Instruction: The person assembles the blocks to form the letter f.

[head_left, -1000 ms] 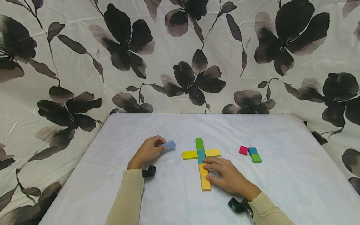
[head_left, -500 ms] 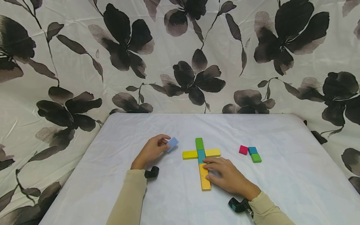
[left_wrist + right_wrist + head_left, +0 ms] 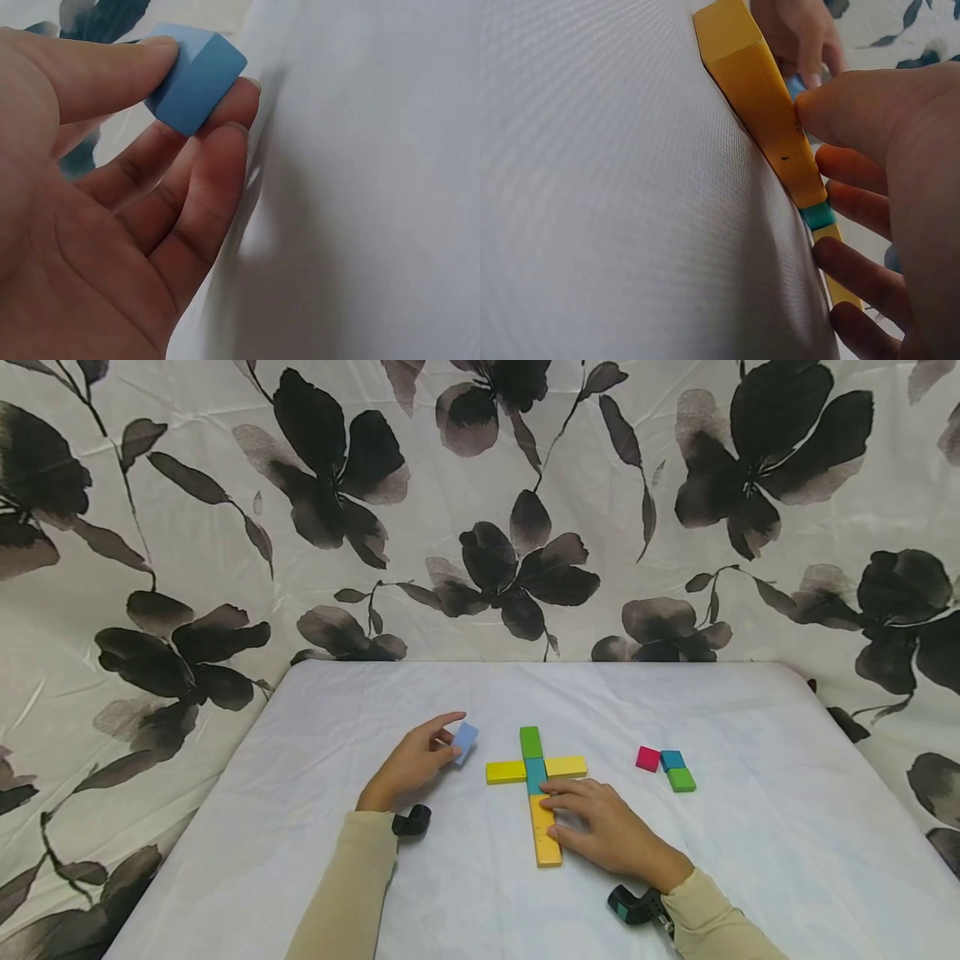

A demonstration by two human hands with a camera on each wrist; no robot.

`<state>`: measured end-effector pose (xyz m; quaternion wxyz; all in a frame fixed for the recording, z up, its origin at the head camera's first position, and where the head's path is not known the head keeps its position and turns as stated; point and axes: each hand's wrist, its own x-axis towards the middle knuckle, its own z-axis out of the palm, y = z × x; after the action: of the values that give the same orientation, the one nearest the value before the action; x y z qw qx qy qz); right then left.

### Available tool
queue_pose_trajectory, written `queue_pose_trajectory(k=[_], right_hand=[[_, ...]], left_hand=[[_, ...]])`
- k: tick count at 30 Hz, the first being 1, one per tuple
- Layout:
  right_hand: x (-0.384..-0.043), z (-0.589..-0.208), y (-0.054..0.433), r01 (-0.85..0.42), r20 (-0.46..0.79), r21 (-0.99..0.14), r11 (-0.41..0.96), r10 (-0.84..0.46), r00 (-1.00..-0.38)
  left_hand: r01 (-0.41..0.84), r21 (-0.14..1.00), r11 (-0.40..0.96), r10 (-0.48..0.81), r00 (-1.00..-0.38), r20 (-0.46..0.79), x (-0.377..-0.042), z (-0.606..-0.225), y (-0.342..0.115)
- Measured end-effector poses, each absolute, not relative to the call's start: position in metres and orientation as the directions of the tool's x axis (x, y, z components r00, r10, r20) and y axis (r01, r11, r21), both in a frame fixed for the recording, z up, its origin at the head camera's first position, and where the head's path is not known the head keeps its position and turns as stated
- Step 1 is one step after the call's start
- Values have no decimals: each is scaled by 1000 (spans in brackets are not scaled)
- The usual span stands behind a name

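Observation:
Between thumb and fingers, my left hand (image 3: 408,764) pinches a light blue block (image 3: 466,744), tilted and held left of a cross of flat blocks. The left wrist view shows the thumb on one face of this block (image 3: 199,79) and fingers behind it. The cross has a green block (image 3: 530,742) on top, a teal block (image 3: 536,774) at its centre, yellow blocks (image 3: 506,772) to either side and a long orange block (image 3: 546,839) below. My right hand (image 3: 611,831) rests with relaxed fingers at the orange block, thumb at its edge in the right wrist view.
Right of the cross lie a red block (image 3: 648,758), a blue block (image 3: 672,761) and a green block (image 3: 681,780), close together. A white cloth covers the table (image 3: 787,827). Behind it hangs a flowered curtain (image 3: 420,468).
My left hand has moved slightly right and away from me, turning the light blue block more upright; its index finger has straightened. The right hand and the cross stay in place.

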<state>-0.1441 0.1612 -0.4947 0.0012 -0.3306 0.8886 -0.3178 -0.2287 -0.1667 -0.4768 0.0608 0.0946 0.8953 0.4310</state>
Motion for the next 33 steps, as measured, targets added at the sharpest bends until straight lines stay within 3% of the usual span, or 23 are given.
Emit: queue_pose_trajectory(k=[12, 33], right_hand=[[-144, -495, 162, -587, 210, -566, 580, -587, -782], [-146, -497, 160, -588, 212, -555, 589, -583, -784]], left_hand=[[135, 789, 600, 257, -966, -30, -241, -475, -151], [17, 876, 482, 293, -945, -143, -279, -467, -123]])
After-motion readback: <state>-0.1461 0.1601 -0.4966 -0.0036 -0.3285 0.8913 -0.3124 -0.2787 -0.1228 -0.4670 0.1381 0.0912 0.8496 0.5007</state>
